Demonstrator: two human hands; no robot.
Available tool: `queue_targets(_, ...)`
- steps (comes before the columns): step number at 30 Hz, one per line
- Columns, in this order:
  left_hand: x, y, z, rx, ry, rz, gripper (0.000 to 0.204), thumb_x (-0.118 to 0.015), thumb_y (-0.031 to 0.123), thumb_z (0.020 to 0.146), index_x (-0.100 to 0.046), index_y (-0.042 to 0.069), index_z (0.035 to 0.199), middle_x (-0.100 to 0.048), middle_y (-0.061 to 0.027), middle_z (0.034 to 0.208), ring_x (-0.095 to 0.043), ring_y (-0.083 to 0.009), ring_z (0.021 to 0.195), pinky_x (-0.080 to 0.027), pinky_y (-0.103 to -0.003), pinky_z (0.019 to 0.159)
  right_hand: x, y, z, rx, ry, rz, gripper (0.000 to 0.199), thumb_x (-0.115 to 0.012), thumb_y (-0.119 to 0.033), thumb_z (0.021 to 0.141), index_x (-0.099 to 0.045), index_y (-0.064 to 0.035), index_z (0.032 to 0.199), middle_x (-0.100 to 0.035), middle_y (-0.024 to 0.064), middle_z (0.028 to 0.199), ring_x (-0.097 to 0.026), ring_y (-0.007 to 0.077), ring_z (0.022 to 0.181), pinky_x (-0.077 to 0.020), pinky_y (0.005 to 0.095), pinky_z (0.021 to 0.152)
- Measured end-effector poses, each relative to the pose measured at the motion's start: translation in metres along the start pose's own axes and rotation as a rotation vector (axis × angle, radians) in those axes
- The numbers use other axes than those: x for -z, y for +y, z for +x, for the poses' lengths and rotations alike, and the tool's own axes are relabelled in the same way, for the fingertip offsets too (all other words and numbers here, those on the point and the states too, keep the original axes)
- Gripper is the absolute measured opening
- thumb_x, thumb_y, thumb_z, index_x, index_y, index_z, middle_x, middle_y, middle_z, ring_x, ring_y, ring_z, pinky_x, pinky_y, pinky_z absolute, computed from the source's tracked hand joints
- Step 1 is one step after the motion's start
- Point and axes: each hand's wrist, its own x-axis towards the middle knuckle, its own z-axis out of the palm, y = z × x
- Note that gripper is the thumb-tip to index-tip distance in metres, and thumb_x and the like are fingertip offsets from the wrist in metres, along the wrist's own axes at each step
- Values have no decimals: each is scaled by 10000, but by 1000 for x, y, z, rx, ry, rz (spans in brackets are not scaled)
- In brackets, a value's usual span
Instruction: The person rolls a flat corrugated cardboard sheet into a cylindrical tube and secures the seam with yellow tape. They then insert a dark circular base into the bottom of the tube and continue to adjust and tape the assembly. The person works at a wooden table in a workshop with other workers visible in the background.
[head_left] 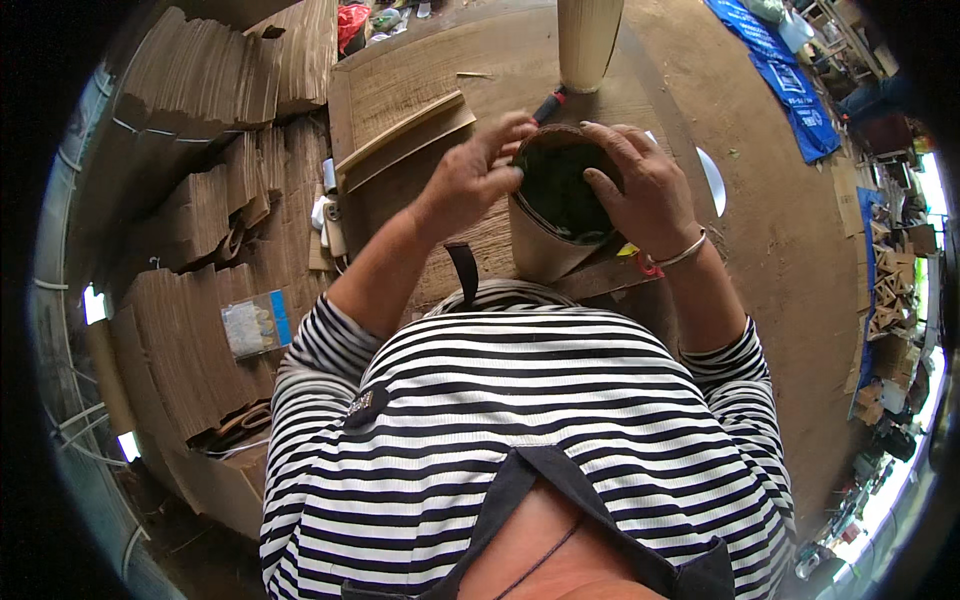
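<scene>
A tan round tube (550, 240) stands on the table close to my body, its open top facing up and its inside dark green. My left hand (470, 175) is at the left of the rim, thumb and fingers curved against it. On the right of the rim lies my right hand (645, 185), with its fingers over the far edge and its thumb inside the opening. Just beyond the rim lies a tool with a red and black handle (549, 106), partly hidden. A second tall tan tube (588, 45) stands upright farther back.
Flat wooden strips (405, 135) lie on the wooden table (510, 45) at the left. Stacks of brown cardboard (200, 70) rise along the left side. A power strip (333, 230) sits by the table edge. Blue sheeting (790, 90) lies on the floor at the far right.
</scene>
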Motion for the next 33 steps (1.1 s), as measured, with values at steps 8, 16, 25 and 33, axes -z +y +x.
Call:
queue_targets(8, 4, -9, -30, 38, 297, 368, 285, -574, 176, 1019, -598, 4, 1245, -656, -79, 1107, -603, -138, 1046, -478, -251, 919, -11, -61, -23, -2, -16, -274, 282, -736, -130, 759, -706, -154, 1038, -609, 72, 1007, -631, 282, 950, -525, 411, 810)
queue_targets(16, -12, 4, -58, -52, 242, 398, 348, -611, 85, 959, -548, 28, 1296, -670, -166, 1175, -656, -203, 1075, -540, -335, 917, -21, -75, -15, -46, 26, -125, 398, -783, -148, 726, -681, -144, 1111, -613, 92, 1087, -605, 312, 1060, -508, 426, 899)
queue_targets(25, -17, -7, -54, -122, 254, 195, 398, -610, -13, 911, -495, 76, 1281, -610, -159, 1266, -638, -251, 1142, -535, -355, 953, -39, -63, 0, 168, 32, -142, 218, -787, -138, 737, -733, -152, 948, -658, 49, 1094, -632, 287, 1053, -547, 394, 864)
queue_targets(33, -7, -5, -46, -315, 199, 605, 393, -581, -78, 851, -603, 68, 1215, -527, -207, 1360, -577, -346, 1246, -498, -382, 1017, -40, -56, -1, 87, 34, -192, 166, -769, -166, 747, -698, -125, 891, -633, 47, 1070, -626, 293, 1023, -553, 408, 819)
